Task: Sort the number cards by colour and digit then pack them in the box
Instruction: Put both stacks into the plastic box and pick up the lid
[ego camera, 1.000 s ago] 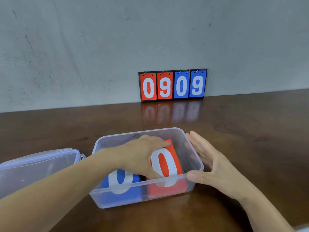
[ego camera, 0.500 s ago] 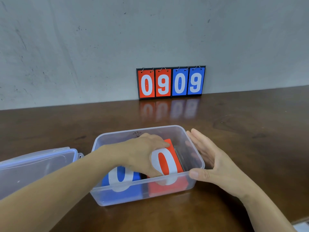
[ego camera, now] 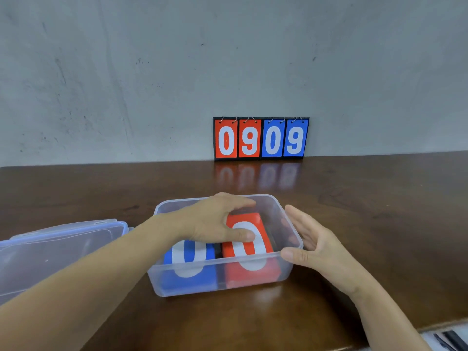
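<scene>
Near centre on a glossy brown wood table (ego camera: 379, 224): rectangular box (ego camera: 278, 202), translucent plastic, rounded corners, lid off.

Contents, two rectangular cards side by side:
- blue card (ego camera: 188, 259) on the left, lying flat, white zero; whether more cards sit under it cannot be told.
- red card (ego camera: 249, 239) on the right, white zero, tilted, far end raised, near end down behind the cloudy front wall.

Left hand (ego camera: 217, 221) reaches into the box and grips the red card: thumb flat on the white digit, fingers curled over the card's far edge.

Right hand (ego camera: 311, 244) is outside the box, fingers straight along the right wall, thumb tip on the near right corner; it steadies the box without closing round it.

Lid (ego camera: 63, 244) is on the table to the left, just beside the box: same translucent plastic, bluish rim, clip flaps.

Far side, against a scuffed grey wall (ego camera: 126, 72): black-framed scoreboard (ego camera: 260, 139), upright, ring-hung cards reading 0 9 in red and 0 9 in blue, mirrored in the tabletop.
</scene>
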`<state>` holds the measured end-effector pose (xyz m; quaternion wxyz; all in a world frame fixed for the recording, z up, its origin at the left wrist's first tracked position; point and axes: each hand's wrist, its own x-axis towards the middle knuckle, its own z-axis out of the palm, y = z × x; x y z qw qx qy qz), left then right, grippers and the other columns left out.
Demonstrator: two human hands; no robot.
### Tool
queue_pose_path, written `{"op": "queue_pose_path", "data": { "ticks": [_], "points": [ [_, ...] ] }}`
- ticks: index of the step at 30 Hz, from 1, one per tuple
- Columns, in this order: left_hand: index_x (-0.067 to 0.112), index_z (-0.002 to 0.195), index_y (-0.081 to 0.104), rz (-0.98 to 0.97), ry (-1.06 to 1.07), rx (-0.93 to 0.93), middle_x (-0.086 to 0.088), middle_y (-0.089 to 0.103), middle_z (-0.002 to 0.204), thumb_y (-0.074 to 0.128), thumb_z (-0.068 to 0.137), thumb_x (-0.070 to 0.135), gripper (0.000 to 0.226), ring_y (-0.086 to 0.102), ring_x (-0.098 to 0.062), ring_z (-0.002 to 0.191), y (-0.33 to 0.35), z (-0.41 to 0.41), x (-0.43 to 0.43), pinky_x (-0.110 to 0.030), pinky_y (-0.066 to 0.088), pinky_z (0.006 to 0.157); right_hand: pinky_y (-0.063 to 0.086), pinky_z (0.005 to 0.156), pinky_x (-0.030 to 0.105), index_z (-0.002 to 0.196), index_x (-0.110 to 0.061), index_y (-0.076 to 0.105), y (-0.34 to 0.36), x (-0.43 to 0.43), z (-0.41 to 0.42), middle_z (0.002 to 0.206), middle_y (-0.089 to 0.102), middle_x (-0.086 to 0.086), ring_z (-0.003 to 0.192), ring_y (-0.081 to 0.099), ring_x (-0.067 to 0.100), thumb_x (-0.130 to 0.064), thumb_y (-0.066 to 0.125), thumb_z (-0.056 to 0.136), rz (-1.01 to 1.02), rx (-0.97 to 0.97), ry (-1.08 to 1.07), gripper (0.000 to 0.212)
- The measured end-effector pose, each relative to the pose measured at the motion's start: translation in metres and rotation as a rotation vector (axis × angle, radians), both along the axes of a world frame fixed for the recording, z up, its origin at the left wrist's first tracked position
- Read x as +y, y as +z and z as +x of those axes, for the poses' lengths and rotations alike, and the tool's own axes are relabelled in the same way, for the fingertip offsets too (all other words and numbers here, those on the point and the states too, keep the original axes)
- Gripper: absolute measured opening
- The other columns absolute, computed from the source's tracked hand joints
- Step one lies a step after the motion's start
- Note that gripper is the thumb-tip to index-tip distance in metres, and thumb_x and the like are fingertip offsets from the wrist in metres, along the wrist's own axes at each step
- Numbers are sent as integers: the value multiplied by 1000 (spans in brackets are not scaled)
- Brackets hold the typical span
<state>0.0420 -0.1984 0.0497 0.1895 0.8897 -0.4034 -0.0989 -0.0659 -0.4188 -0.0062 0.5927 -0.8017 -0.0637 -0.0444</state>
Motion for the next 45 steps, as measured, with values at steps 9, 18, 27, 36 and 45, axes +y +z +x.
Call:
{"op": "queue_pose_path", "data": {
  "ticks": [9, 18, 27, 36, 45],
  "points": [
    [35, 145, 37, -218, 300, -127, 18, 40, 146, 67, 77, 56, 76, 37, 2, 130, 26, -49, 71, -17, 29, 104, 39, 103, 22, 145, -32, 35, 11, -6, -18, 135, 47, -27, 126, 45, -5, -73, 82, 36, -87, 43, -26, 126],
    [46, 141, 32, -360, 588, -143, 29, 34, 142, 68, 71, 60, 80, 37, 3, 128, -13, -135, 129, -10, 36, 98, 41, 90, 23, 137, -21, 50, -3, -20, -59, 131, 56, -7, 117, 55, 10, -21, 81, 70, -84, 62, -154, 74],
    [44, 148, 19, -100, 739, -263, 28, 19, 150, 65, 78, 60, 85, 19, -2, 142, -51, -188, 194, -30, 18, 118, 34, 107, 25, 127, -44, 44, 4, 66, -110, 131, 45, -20, 124, 45, 8, -52, 65, 81, -706, 81, -118, 51],
    [45, 149, 16, 29, 944, -262, 17, 10, 159, 58, 80, 66, 84, 15, -11, 146, -40, -171, 287, -37, 13, 118, 22, 115, 25, 147, -39, 30, 11, 239, -66, 153, 23, -22, 141, 21, 2, -54, 52, 91, -776, -200, 181, 62],
    [26, 154, 9, 99, 1051, -158, 8, 23, 158, 46, 47, 98, 134, 24, -18, 144, -55, -97, 360, -45, 21, 116, 0, 117, 49, 153, -25, -1, -6, 325, 43, 161, -8, 13, 148, -10, 31, -86, 48, 67, -962, 41, -109, 117]
  ]
}}
